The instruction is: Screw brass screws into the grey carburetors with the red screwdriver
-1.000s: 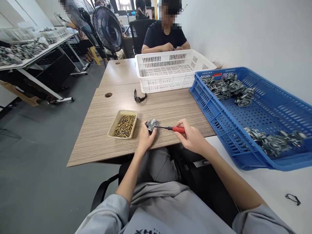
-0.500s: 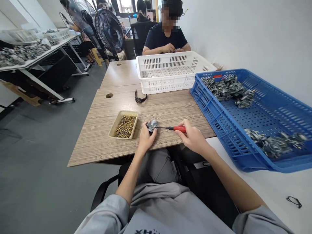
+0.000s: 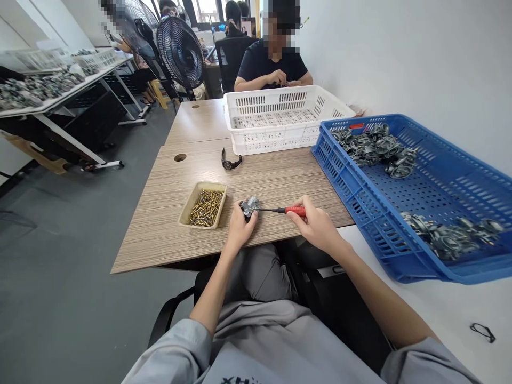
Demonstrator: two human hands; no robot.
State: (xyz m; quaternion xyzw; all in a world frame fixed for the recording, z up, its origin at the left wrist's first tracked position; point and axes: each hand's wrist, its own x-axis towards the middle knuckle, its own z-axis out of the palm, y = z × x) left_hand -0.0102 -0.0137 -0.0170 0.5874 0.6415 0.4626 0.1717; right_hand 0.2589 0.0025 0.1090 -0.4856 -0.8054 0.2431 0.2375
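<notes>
Over the front part of the wooden table, my left hand [image 3: 240,226] is closed around a small grey metal carburetor [image 3: 250,205], its fingers partly hiding the underside. My right hand [image 3: 316,221] grips the red handle of a screwdriver [image 3: 295,211]. The dark shaft points left, and its tip meets the right side of the carburetor; the exact contact spot is too small to make out. To the left of my left hand stands a cream plastic tub [image 3: 182,216] full of small brass-coloured parts [image 3: 207,208].
A black wristwatch [image 3: 231,163] lies on the wooden table [image 3: 148,213]. Behind it stands a white crate [image 3: 272,140]. At right, a blue crate [image 3: 360,197] holds piles of carburetors [image 3: 378,146]. A co-worker [image 3: 272,64] sits across the table. Fans [image 3: 181,50] stand at the back left.
Almost nothing differs. The screwdriver handle has shifted very slightly to the right within my right hand's grip, while my left hand and the carburetor keep their place.
</notes>
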